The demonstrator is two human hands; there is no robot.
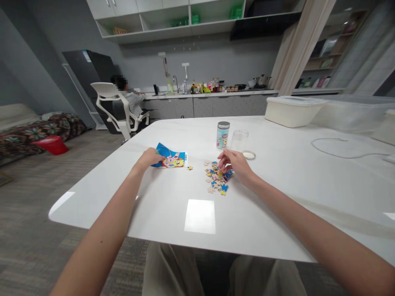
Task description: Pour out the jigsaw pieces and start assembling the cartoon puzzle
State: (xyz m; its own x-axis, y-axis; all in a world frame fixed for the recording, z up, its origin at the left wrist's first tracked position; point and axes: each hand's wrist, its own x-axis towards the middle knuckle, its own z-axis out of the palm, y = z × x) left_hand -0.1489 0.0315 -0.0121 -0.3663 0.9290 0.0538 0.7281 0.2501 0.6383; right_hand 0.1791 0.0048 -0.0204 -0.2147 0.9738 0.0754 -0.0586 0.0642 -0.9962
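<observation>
My left hand (150,157) has its fingers closed on the left edge of a blue picture sheet (175,159) with a yellow and pink cartoon on it. Just right of the sheet lies a single small puzzle piece (190,167). A heap of puzzle pieces (216,181), some blue, yellow or bare wood, is spread on the white table (166,205). Over the heap's upper right side is my right hand (228,160), its fingers curled; whether a piece is between them is too small to tell.
Behind the heap stand a printed canister (222,135) with a grey lid and a clear jar (240,140), with a round lid (248,155) beside it. Plastic boxes (293,112) and a white cable (348,157) lie to the right. A person (132,100) sits at the back left.
</observation>
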